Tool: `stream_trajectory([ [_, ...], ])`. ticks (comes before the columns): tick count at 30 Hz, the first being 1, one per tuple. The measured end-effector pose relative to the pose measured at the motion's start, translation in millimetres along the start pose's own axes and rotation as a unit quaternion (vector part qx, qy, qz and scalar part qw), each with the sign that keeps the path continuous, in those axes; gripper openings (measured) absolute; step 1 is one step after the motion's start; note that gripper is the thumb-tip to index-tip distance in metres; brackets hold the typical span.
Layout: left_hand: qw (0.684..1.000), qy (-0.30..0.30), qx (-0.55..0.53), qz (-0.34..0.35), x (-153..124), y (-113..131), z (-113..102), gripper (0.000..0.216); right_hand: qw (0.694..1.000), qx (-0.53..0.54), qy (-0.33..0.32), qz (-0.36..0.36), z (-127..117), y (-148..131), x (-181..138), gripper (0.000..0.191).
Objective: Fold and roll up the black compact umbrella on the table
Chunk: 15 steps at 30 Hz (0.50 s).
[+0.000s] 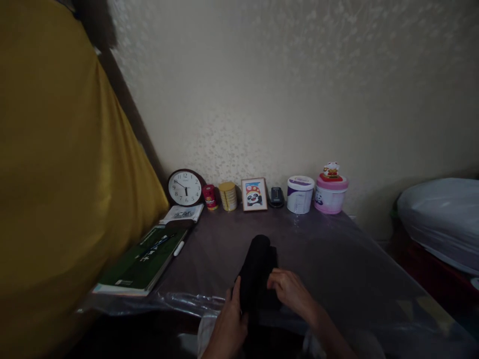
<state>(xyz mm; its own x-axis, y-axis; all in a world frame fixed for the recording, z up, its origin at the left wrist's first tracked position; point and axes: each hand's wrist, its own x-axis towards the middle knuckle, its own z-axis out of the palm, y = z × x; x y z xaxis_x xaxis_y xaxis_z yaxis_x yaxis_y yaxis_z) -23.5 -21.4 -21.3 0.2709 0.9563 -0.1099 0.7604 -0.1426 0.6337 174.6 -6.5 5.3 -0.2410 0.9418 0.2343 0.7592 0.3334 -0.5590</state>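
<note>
A dark, rolled-up black bundle [255, 264], perhaps cloth, lies lengthwise near the table's front edge. A flatter black part [271, 286] spreads along its right side. My left hand [229, 321] grips the near end from the left, with the index finger stretched along its side. At the flap's right edge, my right hand [290, 291] has its fingers bent into a pinch against the black material. The dim light hides the folds and exactly what lies between those fingertips.
Along the wall stand a clock [185, 188], a red can [210, 197], a yellow-lidded canister [228, 196], a framed panda picture [254, 194], a small dark device [276, 197] and two tubs [300, 195]. Green books [144, 259] and a white marker [178, 249] lie left, beside a yellow curtain [75, 149].
</note>
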Motion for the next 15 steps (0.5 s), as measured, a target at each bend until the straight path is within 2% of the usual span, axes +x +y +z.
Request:
stream_trajectory([
  [4, 0.999, 0.01, -0.033, -0.009, 5, -7, -5, 0.075, 0.998, 0.037, 0.04, -0.022, 1, -7, 4, 0.044],
  [8, 0.999, -0.005, -0.048, -0.01, 5, -12, -16, 0.069, 0.998, 0.02, 0.017, -0.059, 12, -20, 8, 0.049],
  [12, 0.996, 0.032, 0.051, -0.065, -3, -4, -17, 0.072, 0.998, -0.001, -0.007, -0.061, 22, -25, 10, 0.052],
  [15, 0.984, 0.018, 0.154, -0.084, -9, 12, -10, 0.074, 0.998, -0.004, -0.017, -0.061, 25, -25, 11, 0.055],
])
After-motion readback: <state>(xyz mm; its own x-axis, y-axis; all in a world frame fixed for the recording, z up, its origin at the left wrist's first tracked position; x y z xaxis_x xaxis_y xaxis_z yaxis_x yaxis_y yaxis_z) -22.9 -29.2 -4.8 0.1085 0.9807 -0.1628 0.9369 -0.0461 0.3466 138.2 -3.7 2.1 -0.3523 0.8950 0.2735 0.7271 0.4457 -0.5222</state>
